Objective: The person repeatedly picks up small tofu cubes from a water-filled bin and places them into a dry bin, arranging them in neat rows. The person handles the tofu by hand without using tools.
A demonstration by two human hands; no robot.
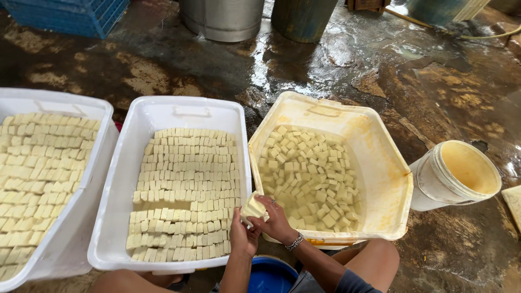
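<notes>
Tofu block between both hands' fingers

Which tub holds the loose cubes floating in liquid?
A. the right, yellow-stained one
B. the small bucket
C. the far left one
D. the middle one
A: the right tub holds jumbled cubes in cloudy liquid, while the middle tub and left tub hold neat rows.

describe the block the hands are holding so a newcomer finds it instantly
Start at the yellow-stained tub of pale cubes floating in liquid, then drop to its near-left rim. There both hands, left hand and right hand, pinch one pale cream block: the only piece lifted out of a tub.
</notes>
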